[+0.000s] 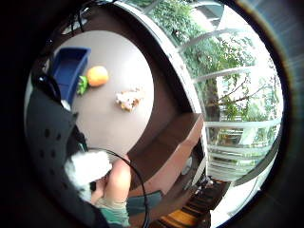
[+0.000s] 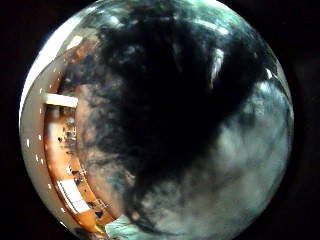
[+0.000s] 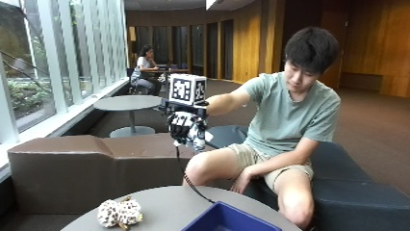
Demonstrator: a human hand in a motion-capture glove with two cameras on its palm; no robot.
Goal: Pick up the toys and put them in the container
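Sitting on a dark bench behind a round grey surface (image 3: 160, 204), a person in a green T-shirt holds the gloved right hand (image 3: 187, 126) raised high above the surface, well clear of everything on it. The fingers (image 3: 181, 129) are curled round a fluffy black-and-white plush toy (image 3: 195, 136), which hangs down from the grip; in the thumb side palm view its dark and pale fur (image 2: 165, 110) fills nearly the whole picture, and a tuft of white fur (image 1: 88, 168) shows at the edge of the little finger side palm view. The bare left hand (image 3: 242, 182) rests on the person's thigh. On the surface below stands the blue container (image 3: 221, 219), an open rectangular bin seen at the surface's near edge in the outside view. Just beside the container lies an orange toy (image 1: 97, 76) with a green part (image 1: 82, 85) that touches or nearly touches the container's wall (image 1: 71, 66). Farther from the container, alone on the open surface, lies a white-and-brown spotted plush toy (image 3: 119, 212), apart from both the orange toy and the container. What the container holds inside cannot be told from these views. A brown upholstered bench back (image 3: 90, 168) runs behind the surface, on the side away from the container, below a row of tall windows (image 3: 51, 57).
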